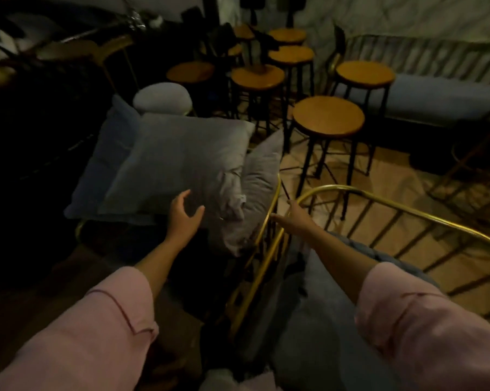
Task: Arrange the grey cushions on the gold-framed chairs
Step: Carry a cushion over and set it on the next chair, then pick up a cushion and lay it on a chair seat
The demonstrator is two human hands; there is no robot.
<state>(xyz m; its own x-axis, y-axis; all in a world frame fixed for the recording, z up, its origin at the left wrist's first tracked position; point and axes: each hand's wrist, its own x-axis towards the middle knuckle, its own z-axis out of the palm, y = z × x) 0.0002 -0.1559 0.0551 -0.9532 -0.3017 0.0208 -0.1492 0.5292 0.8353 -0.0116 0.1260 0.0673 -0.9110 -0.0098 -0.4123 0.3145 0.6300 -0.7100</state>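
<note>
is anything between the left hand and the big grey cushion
Nothing visible. The left hand hovers open at the near edge of the flat grey cushion, fingers spread, with no object in between.

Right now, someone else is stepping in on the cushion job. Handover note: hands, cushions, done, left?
Left hand: open, empty, spread at the near edge of the big grey cushion.
Right hand: open, reaching to the gold rail between the two chairs; contact unclear.
Big cushion lies flat on a stack on the left chair; a second grey cushion leans upright against the rail.
The near right gold chair has a blue seat pad, no grey cushion visible.
Left: spread the cushions across the chairs.
</note>
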